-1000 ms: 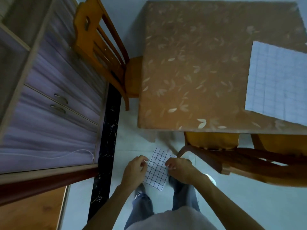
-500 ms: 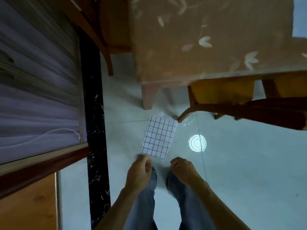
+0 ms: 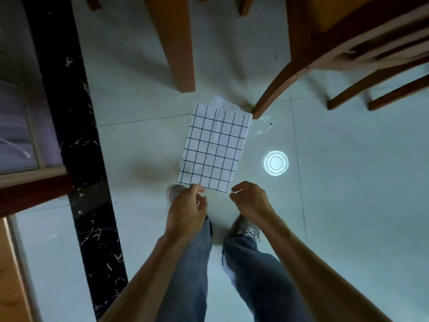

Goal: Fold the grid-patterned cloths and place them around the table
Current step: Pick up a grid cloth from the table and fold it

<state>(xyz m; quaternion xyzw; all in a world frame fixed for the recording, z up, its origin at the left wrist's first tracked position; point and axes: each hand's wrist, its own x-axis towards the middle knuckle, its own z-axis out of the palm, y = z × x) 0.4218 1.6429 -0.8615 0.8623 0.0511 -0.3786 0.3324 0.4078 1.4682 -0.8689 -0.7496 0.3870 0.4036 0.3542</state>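
Note:
A folded white cloth with a dark grid (image 3: 213, 147) lies flat on the pale floor tiles, its far corner next to a chair leg's foot (image 3: 255, 115). My left hand (image 3: 188, 210) hovers at the cloth's near left edge, fingers curled and slightly apart, with nothing clearly gripped. My right hand (image 3: 250, 198) is just off the near right corner, fingers loosely curled and holding nothing. The table top and the other cloth are out of view.
A wooden table leg (image 3: 176, 43) stands beyond the cloth, and a wooden chair (image 3: 348, 43) is at upper right. A black marble strip (image 3: 76, 135) and a cabinet (image 3: 14, 101) run along the left. My shoes and jeans are below my hands. A round light spot (image 3: 275, 162) shines on the floor.
Both hands held the cloth one second ago; it now lies on the floor out of their grip. My view has dropped from the table top toward the floor and moved closer.

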